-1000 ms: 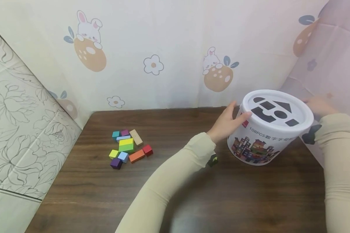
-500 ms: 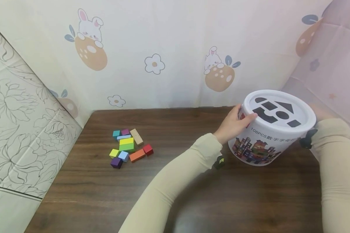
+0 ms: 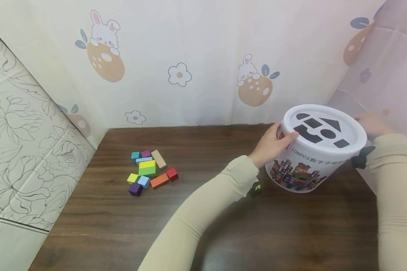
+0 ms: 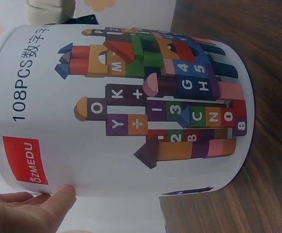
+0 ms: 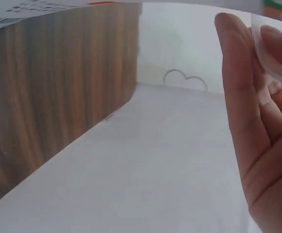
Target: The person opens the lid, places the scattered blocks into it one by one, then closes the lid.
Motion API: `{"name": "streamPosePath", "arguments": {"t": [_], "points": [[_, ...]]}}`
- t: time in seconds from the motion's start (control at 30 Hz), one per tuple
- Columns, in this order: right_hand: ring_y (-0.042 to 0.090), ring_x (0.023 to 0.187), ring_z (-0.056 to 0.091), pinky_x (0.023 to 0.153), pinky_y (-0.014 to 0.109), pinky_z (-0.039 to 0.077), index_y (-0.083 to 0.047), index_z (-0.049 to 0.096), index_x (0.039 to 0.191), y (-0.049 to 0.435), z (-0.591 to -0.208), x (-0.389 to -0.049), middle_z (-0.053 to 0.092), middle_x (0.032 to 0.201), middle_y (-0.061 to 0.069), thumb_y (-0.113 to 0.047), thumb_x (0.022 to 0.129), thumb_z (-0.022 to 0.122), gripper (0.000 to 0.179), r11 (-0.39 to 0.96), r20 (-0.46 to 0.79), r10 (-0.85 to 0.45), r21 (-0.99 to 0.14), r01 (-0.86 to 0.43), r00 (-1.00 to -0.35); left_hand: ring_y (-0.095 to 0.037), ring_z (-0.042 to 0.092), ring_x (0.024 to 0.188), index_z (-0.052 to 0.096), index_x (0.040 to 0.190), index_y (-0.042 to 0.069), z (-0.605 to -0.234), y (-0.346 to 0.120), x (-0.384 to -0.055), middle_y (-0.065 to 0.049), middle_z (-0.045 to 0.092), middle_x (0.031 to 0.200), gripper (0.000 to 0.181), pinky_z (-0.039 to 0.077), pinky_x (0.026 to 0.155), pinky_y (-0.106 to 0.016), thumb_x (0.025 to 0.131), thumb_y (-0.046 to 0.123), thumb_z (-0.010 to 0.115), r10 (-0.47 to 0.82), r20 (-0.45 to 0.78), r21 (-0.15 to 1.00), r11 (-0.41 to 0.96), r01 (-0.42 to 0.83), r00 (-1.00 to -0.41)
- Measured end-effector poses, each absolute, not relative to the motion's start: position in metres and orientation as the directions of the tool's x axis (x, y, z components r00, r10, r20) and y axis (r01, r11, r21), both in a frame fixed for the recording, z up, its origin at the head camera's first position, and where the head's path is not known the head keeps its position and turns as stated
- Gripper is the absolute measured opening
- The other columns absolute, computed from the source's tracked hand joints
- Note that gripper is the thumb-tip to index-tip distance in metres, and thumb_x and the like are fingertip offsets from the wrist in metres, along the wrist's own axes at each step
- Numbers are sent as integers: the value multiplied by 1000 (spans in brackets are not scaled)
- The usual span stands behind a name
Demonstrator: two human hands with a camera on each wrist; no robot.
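Note:
A white toy-block bucket (image 3: 306, 163), printed with colored blocks, stands on the right of the wooden table. Its white lid (image 3: 351, 149) has dark shape cutouts on top. My left hand (image 3: 270, 147) holds the bucket's left side, thumb at the lid's edge; in the left wrist view its fingertips (image 4: 65, 194) lie against the white wall beside the red label. My right hand (image 3: 374, 125) is at the far right of the rim, partly hidden behind the bucket. In the right wrist view, the right thumb and fingers hold a thin white curved strip (image 5: 261, 52) at the bucket's edge.
Left of the bucket lies a loose group of small wooden blocks (image 3: 147, 169) in several colors, with a plain wood one (image 3: 158, 159) at its edge. Patterned cloth (image 3: 203, 67) hangs behind the table (image 3: 224, 226) and along both sides.
My left hand has moved slightly right, its thumb further over the lid's edge. The right hand dipped lower behind the rim, then came back up. The blocks have not moved.

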State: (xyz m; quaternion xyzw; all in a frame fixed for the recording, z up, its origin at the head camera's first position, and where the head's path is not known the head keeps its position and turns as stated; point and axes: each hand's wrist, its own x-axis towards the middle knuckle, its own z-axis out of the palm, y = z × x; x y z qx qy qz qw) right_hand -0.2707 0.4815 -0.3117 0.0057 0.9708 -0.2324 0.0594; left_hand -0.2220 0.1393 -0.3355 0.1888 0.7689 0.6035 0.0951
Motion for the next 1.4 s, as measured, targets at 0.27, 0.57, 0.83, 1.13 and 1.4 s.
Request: {"name": "streamPosePath", "arguments": {"t": [0.27,0.57,0.83,1.13,1.4], "points": [[52,129,37,97,71,31,-35,58,134,481,-293,-267,67,124,-4,-61,92,50,49,854,-68,89,-508,111,-994,-10,55,121,41,146,23,-334,141,-220,3,54,139,56,47,104,-33,96,41,58,405,103,960,200,198,-908],[2,98,48,97,74,27,-41,50,140,468,-252,-255,48,80,-45,-51,90,63,53,836,-55,64,-543,84,-996,-9,56,117,42,145,22,-335,141,-220,2,55,136,55,48,102,-30,96,41,58,399,116,958,197,208,-910],[-17,70,41,88,71,36,-19,45,147,446,-225,-245,56,83,-36,-42,92,65,63,904,-12,-13,-427,-7,-1000,-9,56,115,44,144,19,-336,142,-221,1,55,133,55,47,102,-28,96,41,58,399,128,960,180,214,-908],[-11,70,45,76,53,43,-15,48,145,419,-206,-239,63,83,-25,-34,92,67,58,915,-12,-82,-396,-70,-997,-9,57,113,44,143,19,-336,142,-219,1,56,130,54,48,101,-30,96,42,57,402,116,963,179,202,-908],[32,96,53,72,57,46,1,46,140,395,-196,-235,60,117,33,-43,99,50,60,933,-36,-15,-361,-1,-999,-10,58,113,44,143,20,-337,142,-218,2,56,130,53,50,101,-33,96,42,57,401,104,966,176,188,-910]]}}
